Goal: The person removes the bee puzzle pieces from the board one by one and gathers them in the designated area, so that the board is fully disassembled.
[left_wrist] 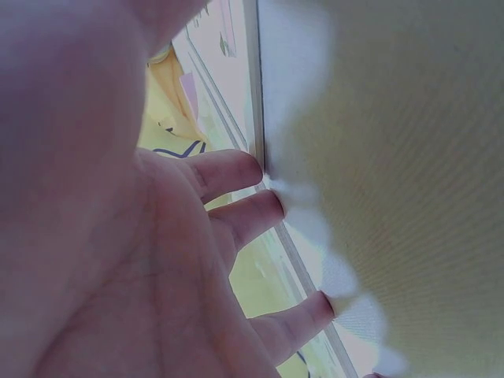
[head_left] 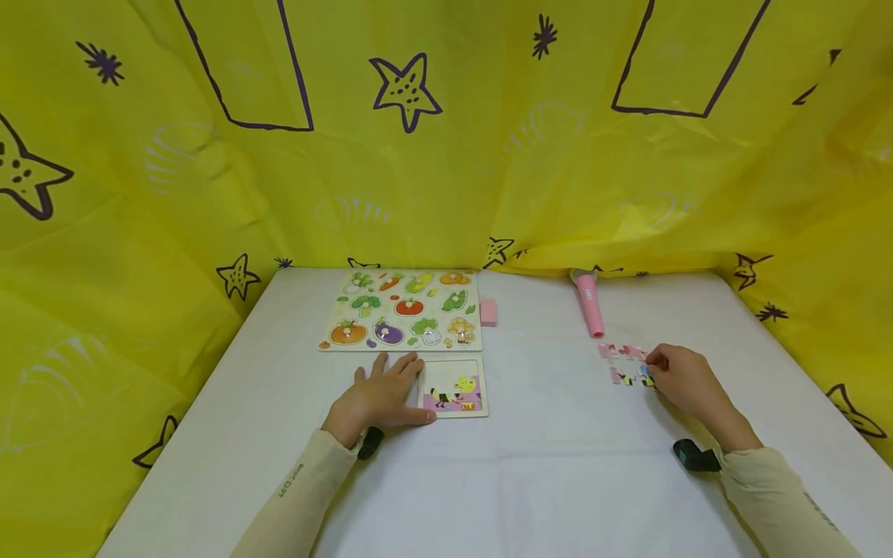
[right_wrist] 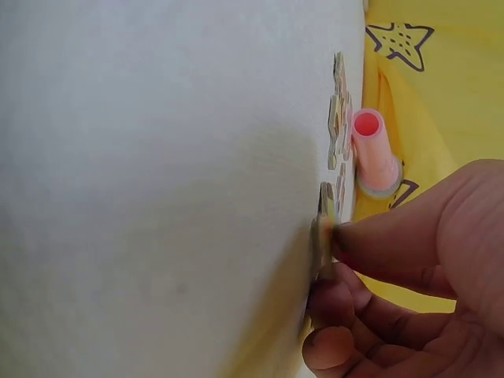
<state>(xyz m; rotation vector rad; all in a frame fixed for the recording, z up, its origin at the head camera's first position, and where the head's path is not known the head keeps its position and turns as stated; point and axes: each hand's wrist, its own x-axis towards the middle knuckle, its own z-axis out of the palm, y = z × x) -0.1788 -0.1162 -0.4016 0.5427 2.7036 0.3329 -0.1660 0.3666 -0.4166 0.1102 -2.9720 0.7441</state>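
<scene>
A small square puzzle frame [head_left: 452, 415] lies on the table, its lower part filled with pieces of a picture in purple and yellow. My left hand [head_left: 380, 397] rests at its left side, fingers spread toward the vegetable board [head_left: 380, 348] and thumb at the frame's lower left corner. To the right, several loose jigsaw pieces [head_left: 620, 377] lie in a small group. My right hand [head_left: 687, 381] is at the right of that group, pinching a puzzle piece [right_wrist: 325, 240] between thumb and fingers, close to the tabletop in the right wrist view.
The vegetable board, with knobbed pieces, lies behind the puzzle frame. Beside it is a pink block [head_left: 488, 312]. A pink microphone [head_left: 590, 306] lies behind the loose pieces. Yellow patterned cloth [head_left: 446, 170] hangs round the white table [head_left: 544, 496].
</scene>
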